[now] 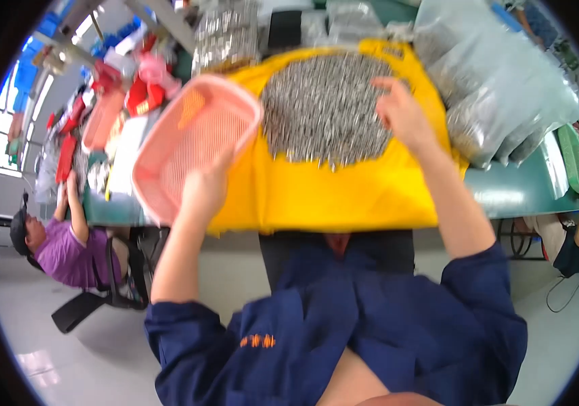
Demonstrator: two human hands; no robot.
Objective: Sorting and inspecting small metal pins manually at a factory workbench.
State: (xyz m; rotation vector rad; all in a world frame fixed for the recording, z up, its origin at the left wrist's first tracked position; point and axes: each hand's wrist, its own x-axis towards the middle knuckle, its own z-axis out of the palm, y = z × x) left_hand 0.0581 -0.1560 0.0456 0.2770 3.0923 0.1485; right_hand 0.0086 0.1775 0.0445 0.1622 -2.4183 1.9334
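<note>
A pink plastic basket (pixel 180 150) with a slotted bottom is tilted over the left side of the yellow sheet (pixel 343 199). My left hand (pixel 207 186) grips its near right rim, fingers wrapped over the edge. Inside the basket, toward the far end, a small yellow patch shows. On the sheet lies a wide, flat pile of small, slim silvery metal pieces (pixel 323 108); their exact kind is too small to make out. Over the right edge of this pile hovers my right hand (pixel 401 111), index finger stretched out and the others loosely bent, with nothing visible in it.
Clear plastic bags (pixel 499 88) full of parts crowd the right of the green table (pixel 506 189). More packed bags (pixel 225 37) and a black block (pixel 284 28) line the back. Left are red and pink baskets and a seated person in purple (pixel 76 254); another person works far right.
</note>
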